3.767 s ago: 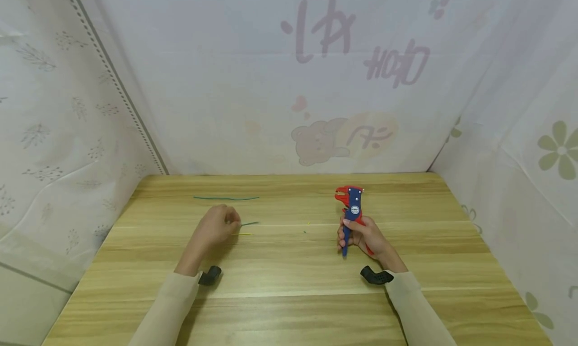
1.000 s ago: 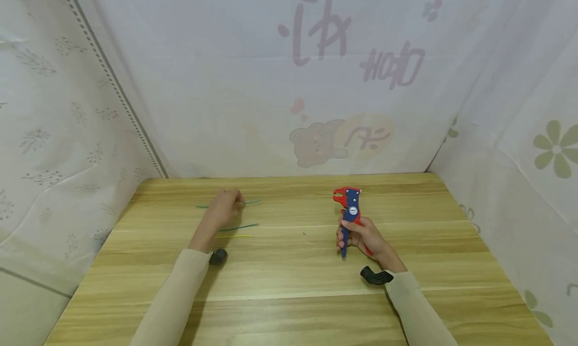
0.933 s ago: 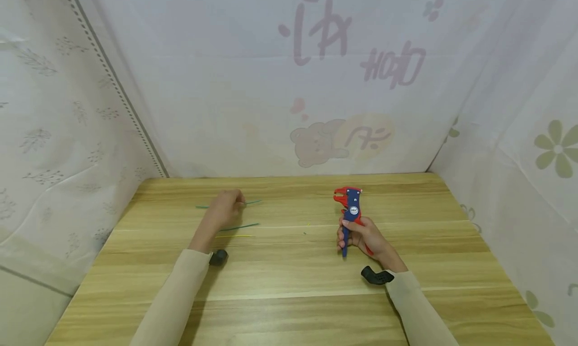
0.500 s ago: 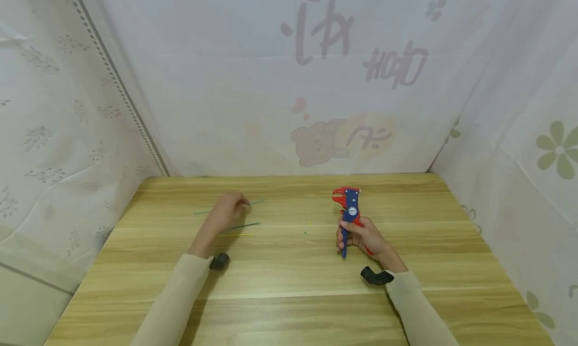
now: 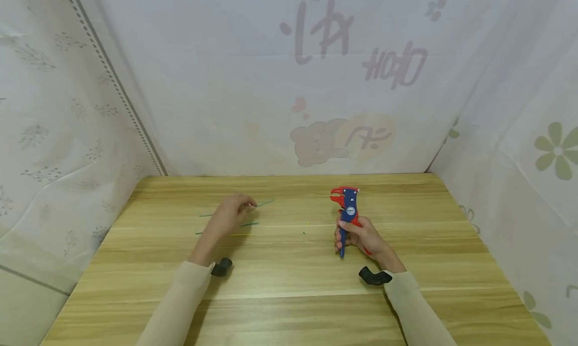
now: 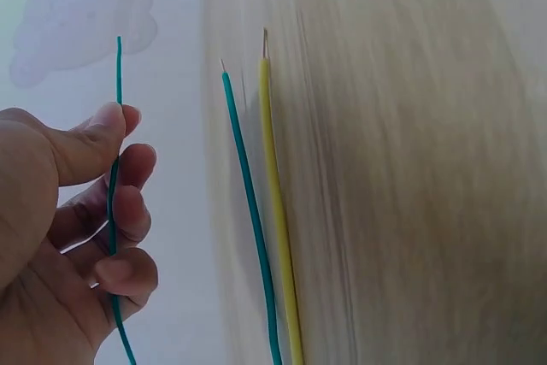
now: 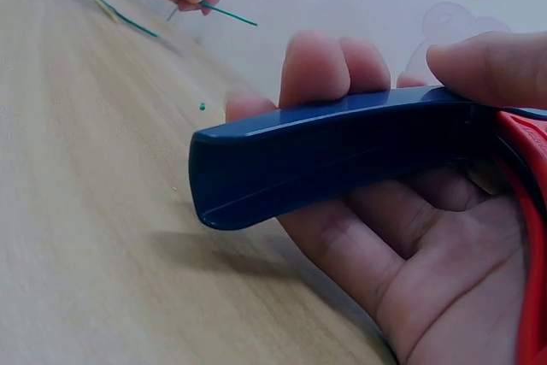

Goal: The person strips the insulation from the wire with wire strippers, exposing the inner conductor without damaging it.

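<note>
My left hand (image 5: pixel 229 214) pinches a thin green wire (image 6: pixel 119 70) between thumb and forefinger, and the wire runs down along the other fingers. One end of it points to the right in the head view. On the table below lie a second green wire (image 6: pixel 248 185) and a yellow wire (image 6: pixel 278 185), both with bare metal at the tip. My right hand (image 5: pixel 361 235) grips a blue and red wire stripper (image 5: pixel 350 205) by its handles, its red jaws up and apart. Nothing sits between those jaws.
Tiny green (image 5: pixel 304 232) and yellow (image 5: pixel 308 224) scraps lie on the wooden table (image 5: pixel 289 271) between the hands. Printed cloth (image 5: pixel 226 85) walls in the back and both sides.
My left hand has left the lying green and yellow wires, pinched the back green wire and lifted it, then shifted slightly right. The right hand with the wire stripper has barely moved.
</note>
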Demonstrator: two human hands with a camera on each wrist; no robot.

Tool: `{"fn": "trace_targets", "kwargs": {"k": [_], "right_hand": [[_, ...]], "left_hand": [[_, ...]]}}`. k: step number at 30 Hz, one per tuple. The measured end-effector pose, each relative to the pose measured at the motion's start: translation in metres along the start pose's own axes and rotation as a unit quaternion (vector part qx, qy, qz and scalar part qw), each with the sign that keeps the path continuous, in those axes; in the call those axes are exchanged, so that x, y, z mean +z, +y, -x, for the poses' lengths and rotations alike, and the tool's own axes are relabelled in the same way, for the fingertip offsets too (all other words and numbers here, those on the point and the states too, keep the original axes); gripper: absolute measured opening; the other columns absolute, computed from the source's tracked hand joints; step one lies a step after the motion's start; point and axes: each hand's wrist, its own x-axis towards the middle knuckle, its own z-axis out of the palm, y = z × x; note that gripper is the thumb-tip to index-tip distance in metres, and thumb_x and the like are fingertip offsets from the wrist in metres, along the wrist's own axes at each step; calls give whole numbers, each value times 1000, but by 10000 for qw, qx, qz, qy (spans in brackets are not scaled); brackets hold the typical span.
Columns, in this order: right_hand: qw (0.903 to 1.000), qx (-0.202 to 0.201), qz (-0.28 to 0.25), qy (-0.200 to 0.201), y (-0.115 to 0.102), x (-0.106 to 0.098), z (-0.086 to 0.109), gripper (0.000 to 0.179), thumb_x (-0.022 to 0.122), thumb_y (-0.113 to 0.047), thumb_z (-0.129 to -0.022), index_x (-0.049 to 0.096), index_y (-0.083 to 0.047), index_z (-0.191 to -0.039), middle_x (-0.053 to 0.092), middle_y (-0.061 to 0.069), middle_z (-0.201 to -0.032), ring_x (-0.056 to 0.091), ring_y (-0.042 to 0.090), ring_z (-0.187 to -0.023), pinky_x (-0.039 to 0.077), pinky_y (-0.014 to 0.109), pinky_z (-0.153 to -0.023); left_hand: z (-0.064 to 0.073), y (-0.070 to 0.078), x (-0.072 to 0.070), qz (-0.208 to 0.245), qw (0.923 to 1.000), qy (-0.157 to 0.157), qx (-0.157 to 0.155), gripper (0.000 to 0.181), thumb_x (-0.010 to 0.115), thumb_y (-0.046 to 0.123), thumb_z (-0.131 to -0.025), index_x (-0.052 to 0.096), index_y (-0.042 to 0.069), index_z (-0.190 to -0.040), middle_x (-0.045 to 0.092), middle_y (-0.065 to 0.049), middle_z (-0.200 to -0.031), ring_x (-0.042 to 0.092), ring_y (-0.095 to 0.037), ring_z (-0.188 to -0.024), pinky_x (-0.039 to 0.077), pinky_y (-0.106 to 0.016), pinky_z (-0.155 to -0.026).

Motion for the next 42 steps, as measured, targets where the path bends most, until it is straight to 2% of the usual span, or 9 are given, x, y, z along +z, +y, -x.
{"fn": "trace_targets", "kwargs": {"k": [6, 11, 18, 24, 33, 37, 42], "right_hand": [[10000, 60, -27, -13, -2, 3, -1, 26, 43, -12, -111, 40, 13, -117, 69, 5, -84, 73, 18, -72, 64, 41, -75], [10000, 36, -33, -81, -2, 3, -1, 22, 42, -11, -111, 43, 10, -116, 70, 4, -85, 73, 18, -73, 64, 41, -75], [9999, 21, 34, -167, -3, 5, -3, 29, 42, -12, -111, 39, 16, -117, 70, 4, -85, 73, 18, -73, 64, 43, -76], [9997, 34, -15, -257, -4, 9, -4, 26, 42, -12, -111, 42, 13, -118, 70, 5, -86, 73, 19, -73, 64, 44, -75], [9995, 172, -50, -242, -4, 17, -4, 27, 44, -12, -110, 41, 14, -118, 70, 6, -86, 73, 19, -74, 64, 43, -76], [9994, 241, -24, -264, -3, 18, -5, 39, 45, -14, -110, 32, 21, -120, 70, 6, -86, 72, 19, -73, 64, 42, -76], [9990, 240, -66, -380, -2, 19, -6, 27, 44, -12, -110, 40, 13, -117, 70, 5, -85, 72, 18, -73, 64, 40, -76]], "left_hand": [[3, 9, 3, 147, 9999, 42, 33, 12, 71, 10, -96, 75, 4, -106, 68, -5, -93, 52, -13, -73, 46, -26, -65], [5, 15, 6, 161, 9999, 42, 0, 12, 71, 10, -96, 75, 5, -106, 68, -3, -93, 53, -14, -77, 47, -28, -69], [5, 24, 10, 210, 9998, 65, 29, 12, 70, 9, -97, 76, 5, -106, 67, -2, -90, 53, -12, -74, 47, -27, -67], [5, 32, 13, 302, 9995, 76, 36, 13, 69, 11, -98, 76, 5, -106, 67, -1, -90, 53, -12, -77, 48, -27, -69], [5, 39, 15, 796, 9966, -6, 231, 14, 67, 10, -99, 76, 3, -106, 70, -12, -91, 52, -14, -75, 46, -24, -67], [5, 43, 15, 888, 9958, -43, 210, 15, 66, 12, -100, 76, 3, -108, 69, -13, -91, 51, -14, -76, 44, -24, -67], [2, 48, 16, 920, 9954, -28, 280, 16, 65, 13, -101, 75, 4, -108, 69, -13, -93, 51, -14, -76, 45, -24, -67]]}}
